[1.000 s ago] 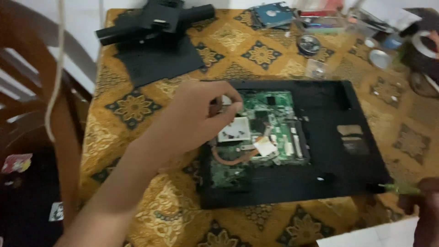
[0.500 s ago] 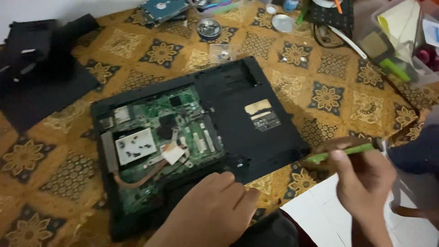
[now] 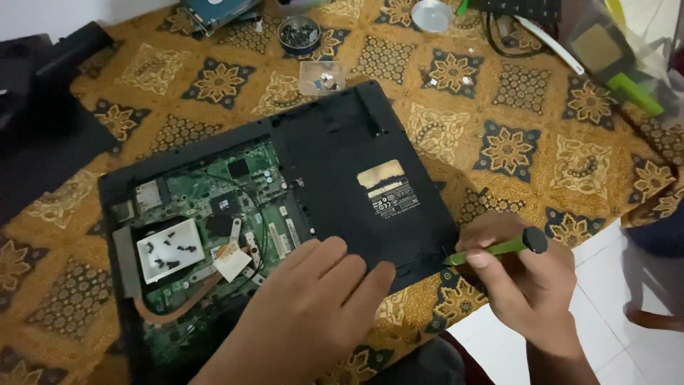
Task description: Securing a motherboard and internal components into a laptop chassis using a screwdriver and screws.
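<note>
Green plastic forms the handle of the screwdriver (image 3: 496, 249), capped by a black round knob; the right hand (image 3: 531, 285), at 4 o'clock in the frame, closes thumb and fingers round it, shaft lying nearly level with the tip pointing toward 9 o'clock and meeting the near right corner of the laptop base (image 3: 342, 171). The wrist runs down toward 5 o'clock.

The left hand (image 3: 306, 314), at 6 o'clock, lies palm down and flat, fingers loosely spread, holding nothing; its fingertips press on the near edge of the matte black plastic shell, forearm entering from the bottom edge.

The laptop base lies underside up at frame centre, set diagonally on the desk (image 3: 513, 150). Its left portion is uncovered: a green circuit board (image 3: 235, 192) with dark chips, thin black wires and a copper-coloured heat pipe curving along the near side. A small white square tray (image 3: 169, 249) of dark screws rests on the board at 9 o'clock. A label with a torn tan patch (image 3: 388, 189) sits on the closed right portion.

The desk is draped in a gold-brown cloth with dark floral medallions. At 12 o'clock stand a clear plastic box (image 3: 322, 76) of small parts and, beyond it, a round dark dish (image 3: 299, 34) of screws.
</note>
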